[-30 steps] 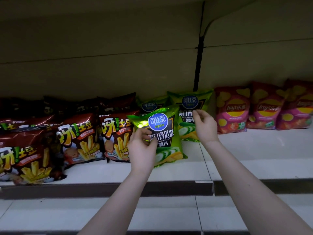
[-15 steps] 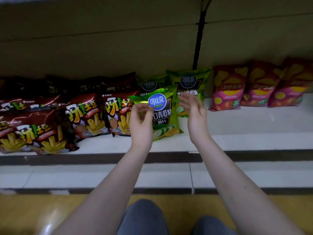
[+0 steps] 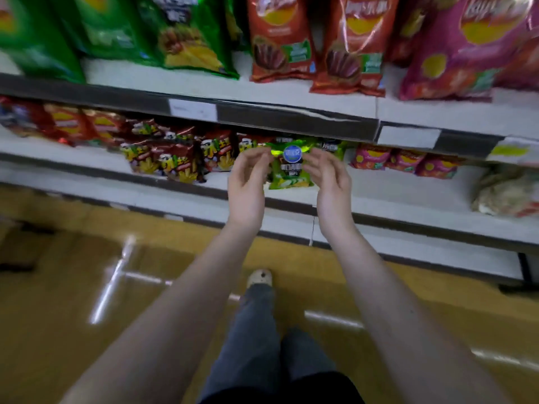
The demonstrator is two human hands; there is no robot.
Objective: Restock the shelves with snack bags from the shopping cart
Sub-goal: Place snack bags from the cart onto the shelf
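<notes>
The shelving fills the upper half of the view; its upper shelf (image 3: 291,118) carries tall green bags (image 3: 186,33), red bags (image 3: 280,39) and a pink bag (image 3: 472,48), all blurred; the yellow floor (image 3: 73,287) spreads below. The lower shelf (image 3: 379,193) holds a row of dark red fry bags (image 3: 175,158) to the left and small pink bags (image 3: 402,160) to the right. Both bare forearms reach forward and slightly inward from the bottom corners, wrists nearly level, over grey trouser legs (image 3: 256,330). The left hand (image 3: 246,188) is raised with its back toward the camera, fingers curved toward the top left corner of the green snack bag (image 3: 291,170); blur hides whether they pinch it. The right hand (image 3: 331,185) mirrors it just beside the bag's right edge, fingers relaxed and a little spread, gripping nothing that shows. The green snack bag stands upright on the lower shelf between the two hands, in front of other green bags, between the fry bags and the pink ones. A white price label (image 3: 192,109) sits on the upper shelf's rim.
</notes>
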